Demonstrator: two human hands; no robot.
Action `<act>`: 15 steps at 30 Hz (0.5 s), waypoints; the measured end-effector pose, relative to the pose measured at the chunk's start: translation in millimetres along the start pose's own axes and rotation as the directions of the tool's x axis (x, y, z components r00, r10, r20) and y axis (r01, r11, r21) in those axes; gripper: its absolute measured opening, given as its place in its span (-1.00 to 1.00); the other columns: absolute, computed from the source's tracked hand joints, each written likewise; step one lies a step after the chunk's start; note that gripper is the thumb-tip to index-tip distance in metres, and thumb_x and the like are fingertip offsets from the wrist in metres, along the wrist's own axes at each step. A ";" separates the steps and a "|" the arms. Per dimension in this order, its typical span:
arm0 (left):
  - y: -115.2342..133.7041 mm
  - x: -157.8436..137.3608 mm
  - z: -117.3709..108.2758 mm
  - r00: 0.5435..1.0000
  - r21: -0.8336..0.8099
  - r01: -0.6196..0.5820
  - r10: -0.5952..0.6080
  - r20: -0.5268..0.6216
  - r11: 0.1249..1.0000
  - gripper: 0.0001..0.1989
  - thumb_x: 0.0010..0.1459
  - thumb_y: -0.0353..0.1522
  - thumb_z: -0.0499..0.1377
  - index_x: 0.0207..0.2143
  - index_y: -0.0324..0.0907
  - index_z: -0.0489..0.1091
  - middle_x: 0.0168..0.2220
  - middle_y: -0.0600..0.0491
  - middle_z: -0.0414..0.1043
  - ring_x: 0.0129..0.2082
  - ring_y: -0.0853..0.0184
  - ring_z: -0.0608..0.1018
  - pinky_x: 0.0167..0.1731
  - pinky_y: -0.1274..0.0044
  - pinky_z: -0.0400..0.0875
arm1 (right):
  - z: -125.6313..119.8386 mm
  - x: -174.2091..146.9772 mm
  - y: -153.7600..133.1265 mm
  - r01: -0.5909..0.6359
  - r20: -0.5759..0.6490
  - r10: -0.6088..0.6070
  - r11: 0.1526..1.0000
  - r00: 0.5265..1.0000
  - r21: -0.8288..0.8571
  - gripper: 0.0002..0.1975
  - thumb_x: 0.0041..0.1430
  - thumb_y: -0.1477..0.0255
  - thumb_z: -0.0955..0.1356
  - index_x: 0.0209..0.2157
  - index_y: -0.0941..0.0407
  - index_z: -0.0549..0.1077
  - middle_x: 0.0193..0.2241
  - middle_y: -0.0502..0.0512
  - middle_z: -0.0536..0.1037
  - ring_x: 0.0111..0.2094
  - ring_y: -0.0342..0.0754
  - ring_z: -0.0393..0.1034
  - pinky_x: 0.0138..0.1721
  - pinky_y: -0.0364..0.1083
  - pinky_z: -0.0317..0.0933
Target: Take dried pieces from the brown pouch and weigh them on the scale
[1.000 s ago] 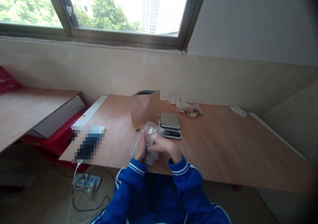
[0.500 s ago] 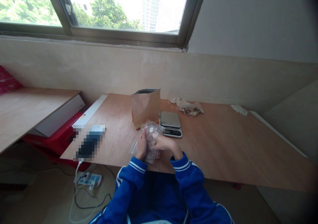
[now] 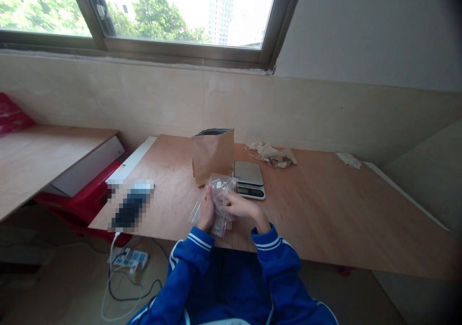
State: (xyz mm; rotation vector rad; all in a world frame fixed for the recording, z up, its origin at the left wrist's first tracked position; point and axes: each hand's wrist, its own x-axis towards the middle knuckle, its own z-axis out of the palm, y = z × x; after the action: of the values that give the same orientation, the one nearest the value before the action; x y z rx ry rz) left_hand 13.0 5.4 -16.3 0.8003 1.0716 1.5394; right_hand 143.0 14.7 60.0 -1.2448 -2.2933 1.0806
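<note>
Several clear zip bags (image 3: 221, 184) with red seal strips are bunched between my hands, close to the table's front edge. My left hand (image 3: 207, 209) is closed round the bunch from the left side. From the right, my right hand (image 3: 236, 205) has its fingers curled against the plastic, and the fingertips are partly hidden by it. Just behind the bags stands an upright brown paper bag (image 3: 212, 154) with its top open. To its right, a kitchen scale (image 3: 248, 173) with a metal plate and a dark display sits near my right hand.
A small clear bag holding dark and pale pieces (image 3: 281, 158) lies by the wall, beside pale scraps (image 3: 258, 146). White crumpled material (image 3: 348, 160) is at the back right. A blurred-out phone-like item (image 3: 132, 207) with a cable lies left, above a power strip (image 3: 128, 259).
My right hand has shifted slightly right and up along the bags, its wrist now farther from my left hand. My left hand stays in place holding the bunch.
</note>
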 end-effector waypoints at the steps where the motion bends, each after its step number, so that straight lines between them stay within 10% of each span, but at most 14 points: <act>1: 0.2 -0.2 0.1 1.000 0.010 0.002 -0.002 0.003 1.000 -0.49 0.23 -0.02 0.01 -0.18 -0.29 0.47 -0.22 -0.10 0.56 -0.19 0.22 0.57 -0.14 0.41 0.42 | 0.5 0.5 0.3 0.007 0.031 -0.007 1.000 1.000 0.002 -0.75 -0.02 0.55 0.37 -0.22 0.13 0.47 -0.27 0.08 0.50 -0.21 -0.02 0.38 -0.08 -0.07 0.27; 5: 2.5 -1.3 0.5 1.000 0.020 -0.017 0.017 0.013 1.000 -0.50 0.24 -0.05 0.01 -0.10 -0.28 0.45 -0.17 -0.10 0.55 -0.15 0.21 0.56 -0.10 0.42 0.40 | 1.2 1.1 -3.2 0.041 0.113 -0.039 0.999 0.993 -0.022 -0.76 -0.01 0.58 0.35 -0.24 0.11 0.48 -0.31 0.07 0.53 -0.25 0.00 0.40 -0.12 -0.06 0.27; 15: 2.0 1.3 2.3 0.998 -0.066 0.050 -0.051 -0.025 0.997 -0.46 0.22 0.00 0.00 -0.14 -0.29 0.45 -0.22 -0.13 0.57 -0.24 0.19 0.59 -0.18 0.37 0.46 | -27.3 -11.5 -13.5 0.147 -0.278 -0.087 0.968 0.957 0.203 -0.75 0.11 0.42 0.35 -0.14 0.10 0.35 -0.23 0.04 0.47 -0.18 -0.05 0.37 -0.05 -0.02 0.25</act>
State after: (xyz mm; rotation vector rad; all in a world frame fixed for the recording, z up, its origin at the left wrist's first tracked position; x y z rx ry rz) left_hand 14.1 7.2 -13.6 0.7046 1.0483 1.5384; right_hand 157.6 13.6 89.1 -1.0785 -1.9585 1.0251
